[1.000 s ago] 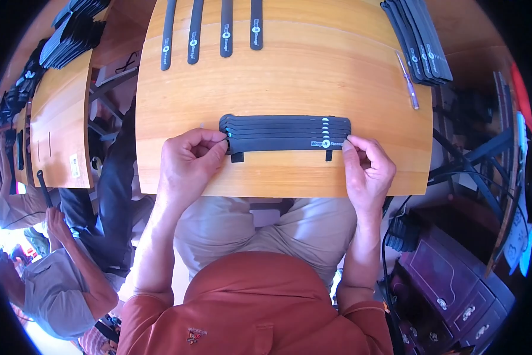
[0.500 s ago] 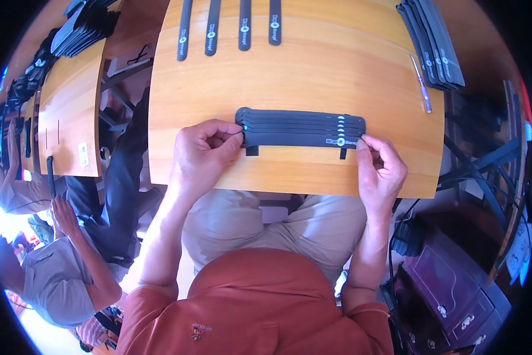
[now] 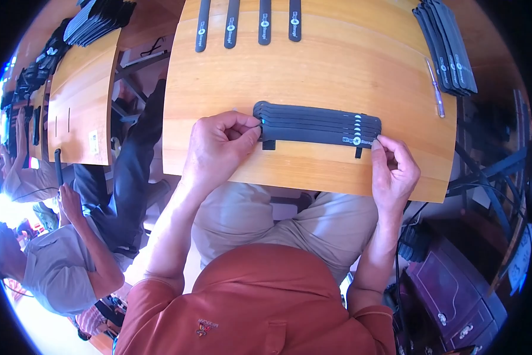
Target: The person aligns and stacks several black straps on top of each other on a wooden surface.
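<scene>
On my near right I see a purple cabinet; on my left, a grey-shirted co-worker; farther left, another wooden table.

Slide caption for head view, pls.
Left hand and right hand pinch opposite ends of overlapping dark straps on a wooden table.

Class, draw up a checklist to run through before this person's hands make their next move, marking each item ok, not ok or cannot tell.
1. Left hand at the left end of the stack: ok.
2. Right hand at its right end: ok.
3. Stacked straps flush: not ok, they overlap in steps.
4. Upper ends of the tabs: cannot tell, hidden under the stack.
5. Tool clear of both hands: ok.
6. Four far straps apart: ok.
</scene>
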Demonstrator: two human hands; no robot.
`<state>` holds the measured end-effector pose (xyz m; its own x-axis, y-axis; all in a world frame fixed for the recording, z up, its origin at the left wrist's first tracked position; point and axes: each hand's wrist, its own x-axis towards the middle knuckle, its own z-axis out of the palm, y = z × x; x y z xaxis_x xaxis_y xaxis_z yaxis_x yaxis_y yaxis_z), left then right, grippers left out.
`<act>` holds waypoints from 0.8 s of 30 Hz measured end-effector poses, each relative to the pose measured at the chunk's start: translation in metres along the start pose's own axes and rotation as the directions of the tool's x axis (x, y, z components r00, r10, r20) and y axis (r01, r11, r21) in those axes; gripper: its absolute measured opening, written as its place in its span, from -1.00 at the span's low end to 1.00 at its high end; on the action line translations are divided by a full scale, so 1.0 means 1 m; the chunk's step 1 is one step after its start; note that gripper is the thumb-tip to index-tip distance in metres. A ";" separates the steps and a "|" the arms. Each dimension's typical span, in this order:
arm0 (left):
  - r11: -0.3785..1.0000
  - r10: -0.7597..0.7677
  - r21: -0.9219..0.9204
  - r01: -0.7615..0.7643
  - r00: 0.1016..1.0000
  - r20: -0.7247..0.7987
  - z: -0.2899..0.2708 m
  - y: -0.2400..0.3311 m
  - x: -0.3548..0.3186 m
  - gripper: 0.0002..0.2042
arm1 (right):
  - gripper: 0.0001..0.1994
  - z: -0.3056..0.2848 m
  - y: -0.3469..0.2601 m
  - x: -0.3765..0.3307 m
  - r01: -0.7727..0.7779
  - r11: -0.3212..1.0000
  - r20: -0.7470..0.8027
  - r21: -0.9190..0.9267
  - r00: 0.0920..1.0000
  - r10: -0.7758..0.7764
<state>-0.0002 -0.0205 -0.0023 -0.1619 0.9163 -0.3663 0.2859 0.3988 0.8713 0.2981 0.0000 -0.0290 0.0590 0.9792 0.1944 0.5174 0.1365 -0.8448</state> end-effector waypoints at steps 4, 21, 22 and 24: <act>1.000 0.001 0.015 -0.001 1.000 0.007 0.000 0.002 0.000 -0.87 | -0.91 0.000 0.001 0.000 0.013 1.000 0.008 -0.001 1.000 -0.013; 0.999 0.011 0.032 -0.010 1.000 -0.021 0.002 -0.004 0.001 -0.85 | -0.90 0.004 0.000 -0.001 0.052 0.997 -0.035 -0.048 0.998 -0.054; 0.999 0.018 0.040 -0.017 1.000 -0.022 0.003 -0.004 0.001 -0.86 | -0.90 0.004 0.000 -0.001 0.046 0.998 -0.038 -0.047 0.998 -0.048; 0.999 0.026 0.043 -0.024 0.999 -0.024 0.003 -0.003 0.000 -0.86 | -0.90 0.004 0.000 -0.001 0.043 0.998 -0.043 -0.047 0.998 -0.045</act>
<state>0.0018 -0.0214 -0.0064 -0.1774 0.9251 -0.3359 0.3303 0.3775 0.8651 0.2952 -0.0008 -0.0315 0.0722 0.9647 0.2531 0.5588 0.1711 -0.8115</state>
